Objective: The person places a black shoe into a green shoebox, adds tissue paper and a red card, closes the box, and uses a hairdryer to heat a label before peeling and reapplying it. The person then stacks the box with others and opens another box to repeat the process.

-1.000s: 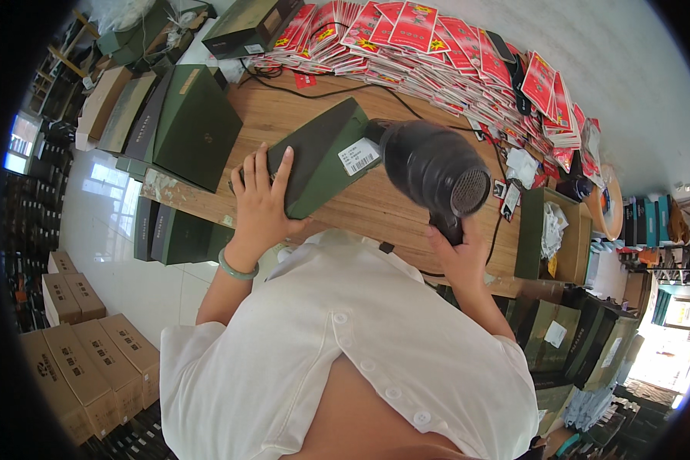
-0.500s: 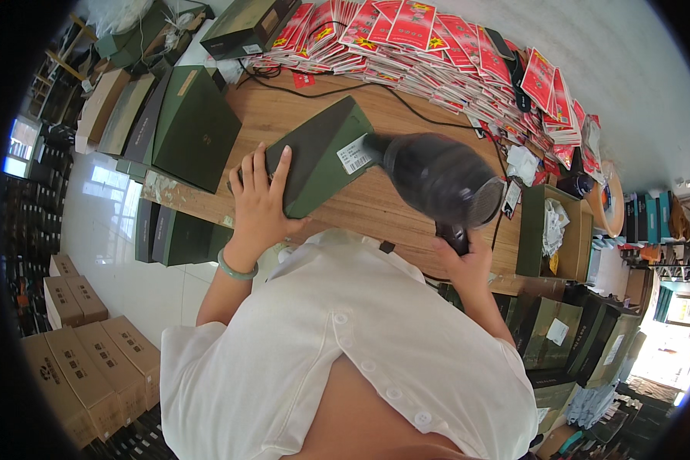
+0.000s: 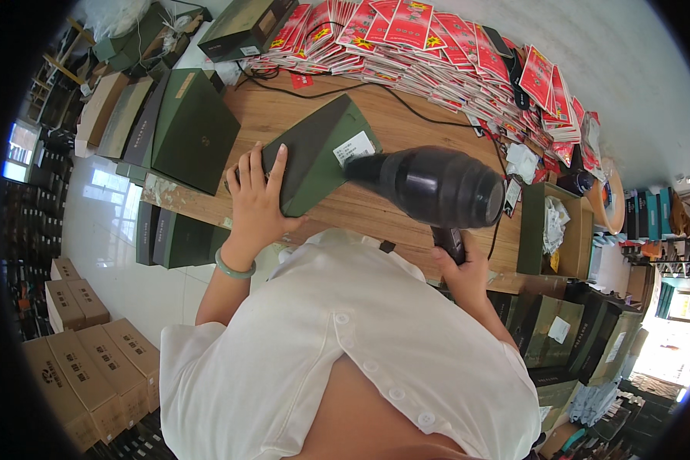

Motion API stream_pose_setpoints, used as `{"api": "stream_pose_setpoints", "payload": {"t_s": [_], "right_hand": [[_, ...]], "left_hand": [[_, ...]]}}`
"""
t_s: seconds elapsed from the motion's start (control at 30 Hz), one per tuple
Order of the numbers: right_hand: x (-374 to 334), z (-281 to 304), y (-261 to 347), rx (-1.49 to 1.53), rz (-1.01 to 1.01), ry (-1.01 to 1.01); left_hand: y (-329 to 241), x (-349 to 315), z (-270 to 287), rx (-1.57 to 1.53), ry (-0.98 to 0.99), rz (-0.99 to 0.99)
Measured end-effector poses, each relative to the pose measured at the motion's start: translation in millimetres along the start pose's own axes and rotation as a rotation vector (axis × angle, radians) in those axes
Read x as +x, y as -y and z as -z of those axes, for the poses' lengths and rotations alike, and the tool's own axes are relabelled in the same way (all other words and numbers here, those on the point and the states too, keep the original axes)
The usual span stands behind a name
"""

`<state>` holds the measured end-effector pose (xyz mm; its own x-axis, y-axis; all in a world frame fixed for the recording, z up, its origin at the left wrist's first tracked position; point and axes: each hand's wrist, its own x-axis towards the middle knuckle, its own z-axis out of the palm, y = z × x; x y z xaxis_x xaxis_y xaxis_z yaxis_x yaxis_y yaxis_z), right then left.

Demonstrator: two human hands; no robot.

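A dark green shoebox [image 3: 314,175] stands tilted on the wooden table [image 3: 284,103], with a white barcode label [image 3: 351,148] on its right-hand face. My left hand [image 3: 259,192] lies on the box's near left part, fingers spread over the dark side and thumb along the lower edge. In my right hand [image 3: 466,268] is the handle of a black hair dryer [image 3: 445,188], the fingers wrapped round it. The dryer's nozzle points left at the label's lower edge; whether it touches cannot be told.
Red printed packets [image 3: 452,84] lie heaped along the table's far side. A black cord [image 3: 406,107] crosses the tabletop. Green boxes [image 3: 195,138] stand at the left edge, and an open box [image 3: 540,230] with crumpled paper sits at the right. Brown cartons [image 3: 92,376] are stacked on the floor.
The hair dryer's nozzle has moved left and down, from the label's right edge to its lower edge, and its body has levelled out. My left hand and the shoebox have hardly moved.
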<state>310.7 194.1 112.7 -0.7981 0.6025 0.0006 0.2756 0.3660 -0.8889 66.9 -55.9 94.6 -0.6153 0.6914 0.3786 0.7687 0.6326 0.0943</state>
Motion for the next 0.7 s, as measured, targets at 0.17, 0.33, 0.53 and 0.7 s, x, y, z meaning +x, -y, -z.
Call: {"api": "stream_pose_setpoints", "payload": {"t_s": [0.17, 0.33, 0.53, 0.7], "right_hand": [[4.6, 0.7, 2.4, 0.076, -0.046, 0.006], [15.3, -6.1, 2.2, 0.020, 0.073, -0.033], [21.4, -9.0, 13.0, 0.086, 0.052, -0.036], [24.2, -7.4, 15.7, 0.047, 0.027, -0.034]], "left_hand": [[0.0, 0.1, 0.1, 0.002, 0.009, 0.005], [-0.2, -1.9, -1.6, 0.037, 0.018, 0.009], [-2.1, -2.5, -0.8, 0.046, 0.028, 0.003], [-3.3, -2.6, -0.8, 0.032, 0.019, 0.004]]}}
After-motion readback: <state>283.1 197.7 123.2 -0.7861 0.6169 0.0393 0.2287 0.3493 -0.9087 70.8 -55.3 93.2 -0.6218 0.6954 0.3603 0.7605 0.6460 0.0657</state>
